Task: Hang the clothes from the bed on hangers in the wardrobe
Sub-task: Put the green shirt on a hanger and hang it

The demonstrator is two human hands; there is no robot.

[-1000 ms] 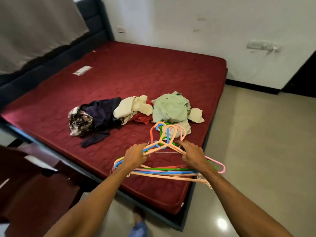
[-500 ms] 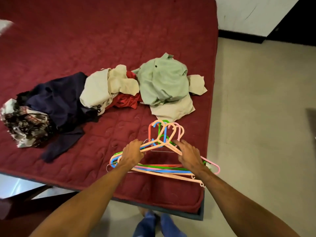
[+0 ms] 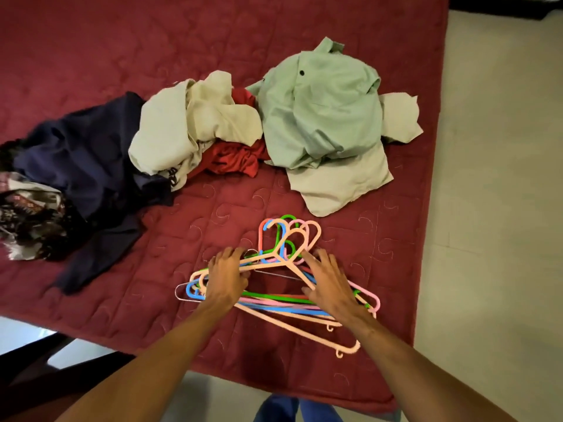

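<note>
Several thin plastic hangers (image 3: 283,303), quilted bed (image 3: 396,269)

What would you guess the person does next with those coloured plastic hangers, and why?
Probably lift the top peach plastic hanger free of the bundle of coloured plastic hangers: the left hand grips the bundle, the right hand touches it, and the pale green shirt lies nearest, unhung.

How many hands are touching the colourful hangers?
2. The left hand grips the hangers on their left side; the right hand rests on their right side.
</note>
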